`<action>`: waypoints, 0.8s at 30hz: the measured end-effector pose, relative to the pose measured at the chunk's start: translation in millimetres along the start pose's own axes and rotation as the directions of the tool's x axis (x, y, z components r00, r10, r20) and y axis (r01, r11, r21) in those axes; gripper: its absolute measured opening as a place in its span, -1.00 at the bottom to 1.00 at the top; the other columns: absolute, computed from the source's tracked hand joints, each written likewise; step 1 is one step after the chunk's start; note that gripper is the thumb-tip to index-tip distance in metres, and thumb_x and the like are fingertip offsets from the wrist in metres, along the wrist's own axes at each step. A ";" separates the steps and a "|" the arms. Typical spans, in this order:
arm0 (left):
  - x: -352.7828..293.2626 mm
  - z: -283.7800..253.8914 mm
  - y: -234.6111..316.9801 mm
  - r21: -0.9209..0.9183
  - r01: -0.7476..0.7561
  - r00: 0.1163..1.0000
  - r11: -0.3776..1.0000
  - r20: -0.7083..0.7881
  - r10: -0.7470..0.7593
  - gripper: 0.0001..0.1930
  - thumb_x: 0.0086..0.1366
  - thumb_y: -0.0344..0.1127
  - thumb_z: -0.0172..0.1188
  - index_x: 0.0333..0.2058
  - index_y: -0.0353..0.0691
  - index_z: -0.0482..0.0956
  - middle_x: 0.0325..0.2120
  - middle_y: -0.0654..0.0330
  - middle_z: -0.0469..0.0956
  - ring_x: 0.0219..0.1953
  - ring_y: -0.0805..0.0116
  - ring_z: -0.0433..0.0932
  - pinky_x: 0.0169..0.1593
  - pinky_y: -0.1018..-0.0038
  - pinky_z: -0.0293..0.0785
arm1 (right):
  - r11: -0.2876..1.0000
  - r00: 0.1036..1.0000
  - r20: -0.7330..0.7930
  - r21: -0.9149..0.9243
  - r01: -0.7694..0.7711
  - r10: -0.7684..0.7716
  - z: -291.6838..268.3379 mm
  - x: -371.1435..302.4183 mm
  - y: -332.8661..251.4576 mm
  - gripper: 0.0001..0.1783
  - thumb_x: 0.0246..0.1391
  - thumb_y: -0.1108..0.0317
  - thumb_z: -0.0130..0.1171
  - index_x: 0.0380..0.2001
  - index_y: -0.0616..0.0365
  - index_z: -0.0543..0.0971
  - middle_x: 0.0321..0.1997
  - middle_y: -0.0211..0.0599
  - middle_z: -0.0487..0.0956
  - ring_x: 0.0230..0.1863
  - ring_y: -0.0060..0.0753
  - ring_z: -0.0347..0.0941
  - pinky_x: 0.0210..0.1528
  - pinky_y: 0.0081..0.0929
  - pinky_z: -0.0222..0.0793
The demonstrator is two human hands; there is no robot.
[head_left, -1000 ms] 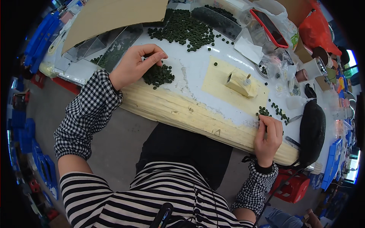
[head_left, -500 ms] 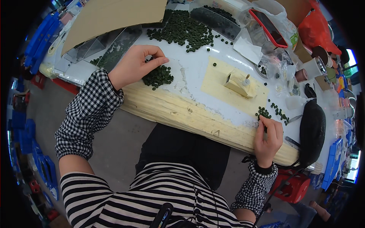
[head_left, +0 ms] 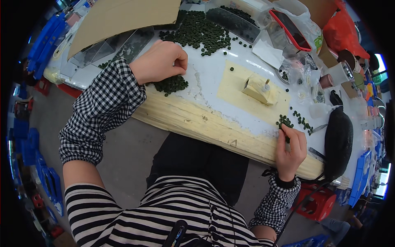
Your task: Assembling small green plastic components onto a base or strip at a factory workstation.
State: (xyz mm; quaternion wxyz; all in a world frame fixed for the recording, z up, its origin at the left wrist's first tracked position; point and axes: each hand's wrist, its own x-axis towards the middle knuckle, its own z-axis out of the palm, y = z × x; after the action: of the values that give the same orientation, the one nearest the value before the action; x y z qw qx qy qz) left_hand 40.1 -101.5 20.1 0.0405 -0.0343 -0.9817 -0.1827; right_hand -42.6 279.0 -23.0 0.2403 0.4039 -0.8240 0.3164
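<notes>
At the left of the table, my left hand (head_left: 161, 62) is over a small pile of dark green pellet-like pieces (head_left: 172, 85), its back turned up. Its fingers are curled and pressed together at the pile's upper edge, and whatever they hold is hidden. My right hand (head_left: 291, 149) rests at the table's front edge on the right. Its thumb and forefinger are closed together at another small cluster of green pieces (head_left: 284, 120); anything between them is too small to make out. Between the hands, a cream-coloured block (head_left: 260, 91) with a short upright metal pin sits on a pale yellow sheet (head_left: 230, 88).
A large heap of green pieces (head_left: 201, 35) spreads at the back, beside clear plastic bins (head_left: 232, 24). Cardboard (head_left: 127, 20) covers trays at the back left. A red-framed phone (head_left: 290, 31), plastic bags and a black pouch (head_left: 338, 138) lie on the right. Tweezers (head_left: 319, 128) are near the pouch.
My left hand has turned over, back upward, and its fingertips have dropped to the small pile. My right hand has hardly moved.
</notes>
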 end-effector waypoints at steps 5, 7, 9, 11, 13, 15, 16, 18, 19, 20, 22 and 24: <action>-0.9 -3.3 16.7 -0.028 -0.045 0.974 0.999 -0.225 0.038 -0.92 0.09 -0.47 0.26 -0.44 -0.30 0.53 -0.49 0.17 0.56 -0.40 0.34 0.54 -0.36 0.45 0.42 | 1.000 0.999 -0.029 0.001 0.016 -0.016 -0.6 1.2 0.9 -0.84 -0.12 0.66 0.25 -0.39 0.29 0.57 -0.42 -0.19 0.55 -0.42 -0.23 0.45 -0.37 -0.42 0.36; -8.9 6.3 41.3 -0.285 -0.008 0.978 0.959 -0.200 -0.052 -0.93 0.12 -0.48 0.24 -0.40 -0.31 0.54 -0.46 0.18 0.57 -0.38 0.42 0.55 -0.36 0.52 0.44 | 1.000 0.998 -0.055 -0.008 0.008 -0.008 0.3 -1.8 1.3 -0.85 -0.13 0.67 0.26 -0.41 0.29 0.57 -0.43 -0.19 0.56 -0.43 -0.23 0.47 -0.38 -0.43 0.36; -17.3 17.5 68.7 -0.485 -0.032 0.976 0.874 -0.203 -0.077 -0.92 0.16 -0.48 0.22 -0.35 -0.32 0.55 -0.43 0.20 0.58 -0.37 0.48 0.56 -0.34 0.59 0.46 | 1.000 0.997 -0.075 0.015 -0.018 0.019 1.1 -2.1 0.2 -0.84 -0.13 0.67 0.26 -0.42 0.29 0.57 -0.44 -0.20 0.56 -0.44 -0.24 0.47 -0.38 -0.45 0.36; -22.2 33.0 87.2 -0.615 -0.090 0.979 0.783 -0.200 -0.045 -0.87 0.18 -0.49 0.21 -0.27 -0.34 0.57 -0.39 0.22 0.59 -0.35 0.50 0.56 -0.28 0.61 0.50 | 0.996 0.994 -0.084 0.064 -0.065 0.070 3.4 -1.5 -6.4 -0.84 -0.15 0.68 0.27 -0.42 0.29 0.57 -0.45 -0.20 0.57 -0.45 -0.25 0.48 -0.39 -0.46 0.37; -18.5 45.8 99.6 -0.775 -0.094 0.991 0.625 -0.136 -0.020 -0.87 0.20 -0.49 0.21 -0.26 -0.35 0.57 -0.38 0.21 0.59 -0.33 0.50 0.57 -0.22 0.60 0.52 | 0.987 0.995 -0.067 0.145 -0.062 0.072 7.6 3.7 -19.2 -0.83 -0.16 0.68 0.28 -0.42 0.29 0.58 -0.44 -0.19 0.58 -0.45 -0.25 0.48 -0.38 -0.47 0.36; -4.4 53.8 110.9 -0.913 -0.022 1.000 0.408 -0.028 -0.008 -0.87 0.22 -0.47 0.21 -0.25 -0.36 0.57 -0.38 0.21 0.59 -0.32 0.50 0.57 -0.21 0.60 0.53 | 0.964 0.991 -0.015 0.236 -0.123 0.130 10.6 5.9 -28.7 -0.82 -0.15 0.69 0.29 -0.39 0.32 0.60 -0.42 -0.20 0.59 -0.41 -0.35 0.51 -0.33 -0.53 0.39; 3.6 57.6 115.1 -0.959 0.022 1.000 0.283 0.025 0.004 -0.86 0.23 -0.46 0.21 -0.25 -0.37 0.57 -0.38 0.21 0.59 -0.33 0.50 0.57 -0.21 0.60 0.53 | 0.925 0.981 0.007 0.333 -0.184 0.193 14.3 7.0 -32.6 -0.82 -0.14 0.69 0.29 -0.38 0.33 0.60 -0.41 -0.21 0.60 -0.39 -0.38 0.51 -0.30 -0.54 0.39; 13.3 59.8 117.1 -0.987 0.066 0.997 0.146 0.072 0.036 -0.86 0.24 -0.46 0.21 -0.24 -0.37 0.56 -0.39 0.21 0.58 -0.33 0.51 0.57 -0.20 0.61 0.53 | 0.811 0.950 0.054 0.507 -0.291 0.308 20.1 13.9 -37.3 -0.81 -0.12 0.68 0.28 -0.34 0.35 0.60 -0.39 -0.22 0.61 -0.37 -0.46 0.51 -0.25 -0.57 0.41; 16.6 61.0 116.5 -0.988 0.066 0.996 0.137 0.073 0.044 -0.85 0.24 -0.46 0.21 -0.23 -0.37 0.56 -0.39 0.21 0.58 -0.33 0.51 0.57 -0.20 0.61 0.53 | 0.745 0.928 0.125 0.563 -0.357 0.351 21.2 16.8 -38.1 -0.79 -0.06 0.66 0.26 -0.27 0.38 0.60 -0.33 -0.23 0.62 -0.29 -0.52 0.53 -0.16 -0.59 0.43; 23.8 63.1 116.4 -0.990 0.065 0.995 0.124 0.074 0.068 -0.85 0.25 -0.46 0.21 -0.23 -0.37 0.56 -0.39 0.22 0.58 -0.33 0.51 0.57 -0.20 0.61 0.53 | 0.668 0.899 0.177 0.615 -0.419 0.401 21.4 19.8 -39.6 -0.79 -0.04 0.65 0.25 -0.26 0.38 0.59 -0.32 -0.22 0.62 -0.27 -0.51 0.54 -0.15 -0.60 0.43; 25.0 64.5 111.6 -0.990 0.142 0.990 0.026 0.142 0.015 -0.84 0.24 -0.46 0.21 -0.22 -0.38 0.56 -0.37 0.20 0.59 -0.33 0.51 0.57 -0.19 0.60 0.53 | 0.487 0.829 0.285 0.699 -0.523 0.482 22.1 25.4 -44.3 -0.78 0.00 0.64 0.23 -0.22 0.38 0.58 -0.29 -0.21 0.63 -0.23 -0.50 0.56 -0.13 -0.61 0.43; 23.7 62.2 110.4 -0.973 0.229 0.973 -0.032 0.230 -0.037 -0.83 0.24 -0.48 0.20 -0.19 -0.39 0.55 -0.36 0.17 0.61 -0.32 0.51 0.58 -0.18 0.59 0.53 | 0.358 0.780 0.396 0.724 -0.590 0.484 20.0 27.7 -44.1 -0.79 0.07 0.61 0.18 -0.18 0.38 0.57 -0.25 -0.18 0.64 -0.20 -0.48 0.57 -0.10 -0.60 0.45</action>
State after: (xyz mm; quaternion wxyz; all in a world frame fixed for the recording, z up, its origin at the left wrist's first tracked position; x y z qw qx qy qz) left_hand 21.5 25.0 3.7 -0.0800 0.0293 -0.5556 -0.8271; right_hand -24.8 229.6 -4.2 -0.1398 0.1923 -0.6764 0.6971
